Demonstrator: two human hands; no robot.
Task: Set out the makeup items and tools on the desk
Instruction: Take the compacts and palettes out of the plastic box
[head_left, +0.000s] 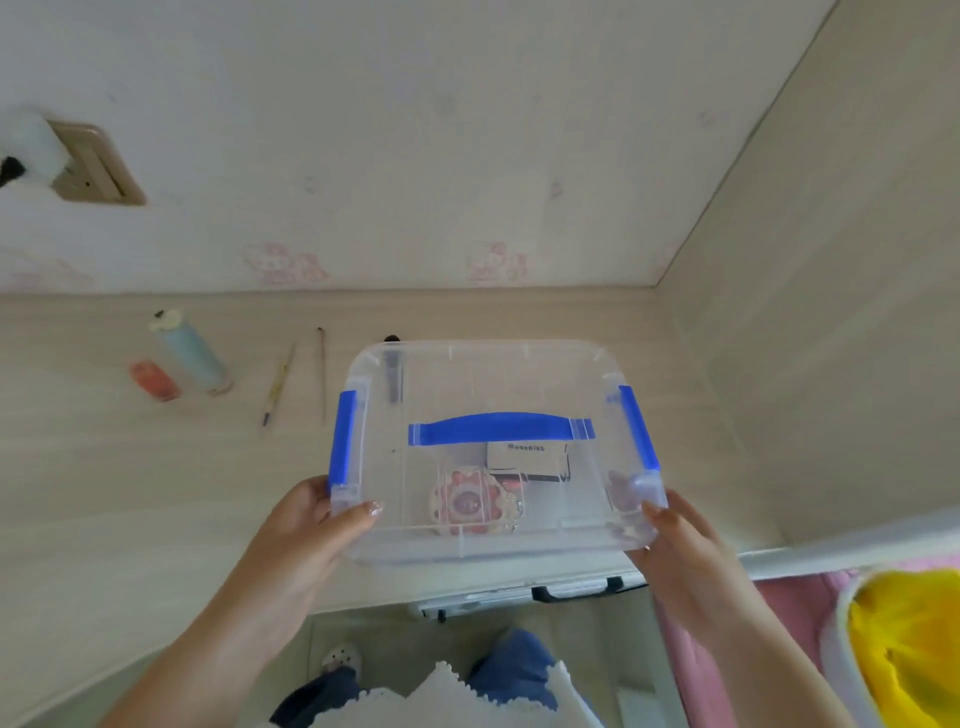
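A beige wall socket (98, 166) with a white plug (31, 143) sits on wallpaper printed with faint pink cartoon figures (285, 262). At lower right, yellow cloth (909, 639) fills a white basket (844, 670) beside pink fabric (795, 597); a black handle (576, 590) shows under the bench (104, 493) edge.

Home bedroom corner, cartoon-print wallpaper (493, 262) (faded pink), pale wood desk (104, 467), wall socket (96, 163)
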